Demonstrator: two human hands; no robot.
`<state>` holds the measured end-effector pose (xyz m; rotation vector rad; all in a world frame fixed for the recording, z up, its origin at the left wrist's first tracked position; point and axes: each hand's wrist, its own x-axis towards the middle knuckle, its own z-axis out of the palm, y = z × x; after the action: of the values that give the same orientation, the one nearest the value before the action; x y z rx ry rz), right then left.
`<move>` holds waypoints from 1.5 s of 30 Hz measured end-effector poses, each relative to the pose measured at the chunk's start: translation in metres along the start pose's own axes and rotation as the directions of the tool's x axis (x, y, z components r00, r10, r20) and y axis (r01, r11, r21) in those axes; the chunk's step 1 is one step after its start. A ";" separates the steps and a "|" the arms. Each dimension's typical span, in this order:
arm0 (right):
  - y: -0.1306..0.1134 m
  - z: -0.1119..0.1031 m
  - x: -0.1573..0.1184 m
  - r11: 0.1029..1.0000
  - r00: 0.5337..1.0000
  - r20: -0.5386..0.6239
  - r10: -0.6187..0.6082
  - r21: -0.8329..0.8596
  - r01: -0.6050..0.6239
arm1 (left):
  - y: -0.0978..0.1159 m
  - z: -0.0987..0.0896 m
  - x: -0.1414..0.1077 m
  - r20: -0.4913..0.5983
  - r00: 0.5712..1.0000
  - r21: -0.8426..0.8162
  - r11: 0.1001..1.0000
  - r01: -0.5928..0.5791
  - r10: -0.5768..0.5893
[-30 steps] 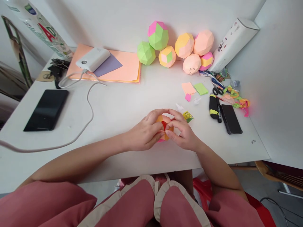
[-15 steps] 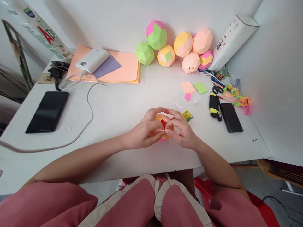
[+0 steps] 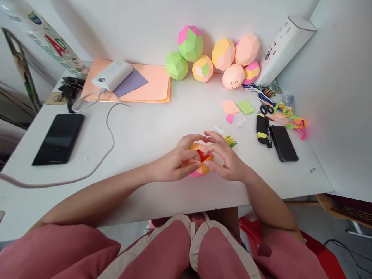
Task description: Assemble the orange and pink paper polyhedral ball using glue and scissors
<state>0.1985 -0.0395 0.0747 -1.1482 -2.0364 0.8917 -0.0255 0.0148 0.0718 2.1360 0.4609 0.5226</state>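
Observation:
Near the front edge of the white table, a faceted paper ball [image 3: 198, 171] in orange, peach and pink sits between my hands. Its top has an opening with a red inside. My left hand [image 3: 177, 159] grips the ball's left side, thumb at the front and a finger at the opening. On the other side, my right hand [image 3: 225, 158] has its thumb on the orange right part and its bent index finger at the opening's edge. A small tube with a yellow-green label [image 3: 231, 141] lies just behind my right hand, partly covered.
Finished-looking paper balls [image 3: 191, 45] stand along the back wall. Paper squares [image 3: 245, 107], scissors [image 3: 266, 109], a cutter [image 3: 262, 130] and a black phone [image 3: 283, 143] lie right. Left are a large dark phone [image 3: 58, 139], a white cable [image 3: 111, 133] and a power bank [image 3: 112, 76].
My right hand's fingers have moved slightly right and spread apart. More of the ball's red inside and its orange right part now shows. The view has shifted slightly.

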 end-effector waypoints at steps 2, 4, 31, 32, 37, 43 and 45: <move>0.000 0.000 0.000 1.000 1.000 0.022 -0.013 -0.005 0.013 | 0.000 0.000 -0.001 0.014 1.000 0.015 1.000 0.007 -0.007; 0.000 0.001 0.000 1.000 0.999 0.034 -0.019 -0.004 0.019 | -0.002 0.000 -0.001 0.015 1.000 0.040 0.999 -0.007 0.006; -0.001 0.010 0.002 0.985 0.997 0.037 0.063 0.160 -0.068 | 0.010 -0.003 -0.001 0.060 0.998 0.081 0.997 -0.004 -0.001; -0.001 0.010 0.002 0.984 0.997 0.047 0.067 0.162 -0.074 | 0.011 -0.003 -0.001 0.064 0.998 0.076 0.997 -0.002 -0.003; -0.002 0.009 0.002 0.972 0.992 0.088 0.088 0.211 -0.105 | 0.012 -0.001 -0.001 0.050 0.998 0.074 0.997 0.028 -0.032; -0.003 0.011 0.003 0.958 0.992 0.088 0.091 0.263 -0.112 | 0.015 0.000 -0.002 0.049 0.997 0.059 0.996 0.060 -0.063; -0.004 0.011 0.003 0.954 0.992 0.084 0.094 0.278 -0.113 | 0.016 0.000 -0.002 0.043 0.997 0.054 0.997 0.062 -0.064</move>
<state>0.1868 -0.0414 0.0716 -1.0848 -1.8409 1.2458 -0.0250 0.0056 0.0844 2.1714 0.5202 0.4300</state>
